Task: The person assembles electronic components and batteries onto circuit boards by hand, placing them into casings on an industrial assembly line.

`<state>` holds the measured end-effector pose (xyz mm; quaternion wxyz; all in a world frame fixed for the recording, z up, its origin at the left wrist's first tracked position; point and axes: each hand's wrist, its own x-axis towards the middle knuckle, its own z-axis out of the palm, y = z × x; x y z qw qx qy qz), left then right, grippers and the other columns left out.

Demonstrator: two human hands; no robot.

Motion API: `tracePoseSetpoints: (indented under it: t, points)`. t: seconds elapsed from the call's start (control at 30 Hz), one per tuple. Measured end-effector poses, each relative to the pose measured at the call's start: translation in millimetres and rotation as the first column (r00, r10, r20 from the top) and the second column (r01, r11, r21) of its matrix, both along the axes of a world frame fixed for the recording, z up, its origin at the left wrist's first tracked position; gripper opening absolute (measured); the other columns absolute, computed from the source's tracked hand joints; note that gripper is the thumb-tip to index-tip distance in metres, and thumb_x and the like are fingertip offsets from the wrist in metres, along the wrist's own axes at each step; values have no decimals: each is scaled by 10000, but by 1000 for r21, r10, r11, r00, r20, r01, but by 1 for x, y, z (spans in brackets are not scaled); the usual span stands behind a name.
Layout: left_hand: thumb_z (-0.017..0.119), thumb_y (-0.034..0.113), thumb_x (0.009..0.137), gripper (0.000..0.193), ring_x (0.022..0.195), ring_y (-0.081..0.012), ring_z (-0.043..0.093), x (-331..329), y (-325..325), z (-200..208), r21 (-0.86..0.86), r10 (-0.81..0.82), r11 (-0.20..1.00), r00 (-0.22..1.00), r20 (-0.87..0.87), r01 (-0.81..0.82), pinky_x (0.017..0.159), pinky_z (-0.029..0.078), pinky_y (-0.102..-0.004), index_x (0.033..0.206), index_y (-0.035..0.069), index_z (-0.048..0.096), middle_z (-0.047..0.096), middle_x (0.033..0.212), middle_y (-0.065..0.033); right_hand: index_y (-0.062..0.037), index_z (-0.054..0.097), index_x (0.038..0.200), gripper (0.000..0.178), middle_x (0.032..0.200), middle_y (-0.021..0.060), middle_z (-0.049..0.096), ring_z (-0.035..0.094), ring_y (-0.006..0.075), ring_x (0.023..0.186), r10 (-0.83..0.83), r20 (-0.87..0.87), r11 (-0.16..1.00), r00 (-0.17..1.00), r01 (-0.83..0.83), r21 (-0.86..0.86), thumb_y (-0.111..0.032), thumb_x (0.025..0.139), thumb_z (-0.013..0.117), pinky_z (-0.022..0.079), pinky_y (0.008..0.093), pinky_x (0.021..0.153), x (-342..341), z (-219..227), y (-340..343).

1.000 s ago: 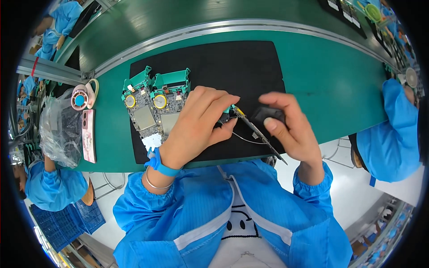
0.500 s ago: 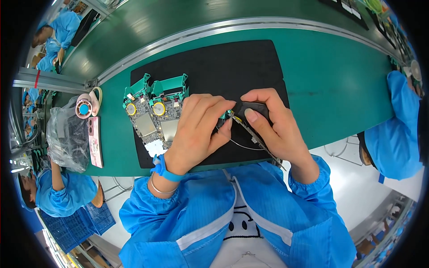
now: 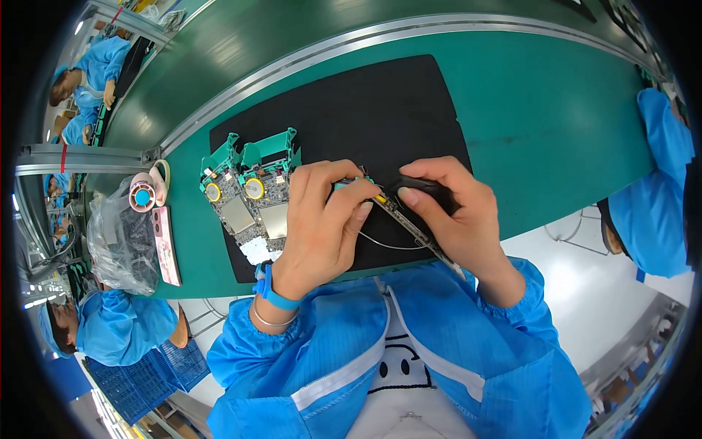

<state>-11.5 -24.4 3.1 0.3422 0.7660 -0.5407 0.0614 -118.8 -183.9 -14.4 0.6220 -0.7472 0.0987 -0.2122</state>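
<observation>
Tilted steeply between my hands is a circuit board (image 3: 414, 229), seen almost edge-on, with a yellow part near its upper end. My left hand (image 3: 322, 219) pinches that upper end, where a bit of green plastic shows. A dark rounded piece (image 3: 431, 192) sits between the thumb and forefinger of my right hand (image 3: 461, 212), close against the board; its exact kind is unclear. A thin pale cable (image 3: 387, 245) loops below the board. Left of my left hand lie two more circuit boards with green plastic frames (image 3: 238, 212) (image 3: 274, 219), each carrying a round yellow-rimmed cell.
A black mat (image 3: 358, 110) covers part of the green table (image 3: 541, 124). At the left are a small pink fan (image 3: 142, 194), a pink phone (image 3: 166, 245) and a clear plastic bag (image 3: 121, 241). A metal rail (image 3: 314, 55) runs behind. Co-workers in blue sit on both sides.
The board in my hands has turned slightly, so more of its face shows. My left fingers have shifted a little toward me. The whole view has tilted slightly.
</observation>
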Motion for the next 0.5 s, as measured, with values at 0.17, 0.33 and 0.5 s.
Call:
tracePoseSetpoints:
  t: [0.17, 0.33, 0.5]
  points:
    - [587, 21, 824, 183, 893, -293, 499, -4, 1, 2, 1, 5, 1000, 999, -31, -5, 782, 413, -377, 998, 71, 556, 544, 1016, -141, 15, 621, 976, 210, 867, 87, 634, 606, 149, 753, 79, 201, 996, 976, -72, -46, 81, 784, 673, 483, 247, 649, 2, -13, 0]
    - [587, 0, 817, 184, 883, -288, 499, -4, 3, 3, -4, -10, 1000, 999, -53, 10, 774, 416, -367, 985, 70, 562, 542, 1025, -141, 27, 637, 909, 205, 807, 120, 649, 609, 214, 709, 122, 318, 979, 940, -61, -193, 95, 727, 701, 475, 272, 600, 3, -12, -2]
    - [602, 5, 807, 166, 886, -284, 504, -3, 6, 4, 3, -27, 1000, 999, -46, 27, 771, 420, -369, 959, 67, 578, 539, 1047, -143, 28, 633, 926, 198, 817, 113, 641, 601, 183, 696, 163, 359, 971, 919, -85, -222, 93, 749, 691, 476, 263, 601, 1, -15, -2]
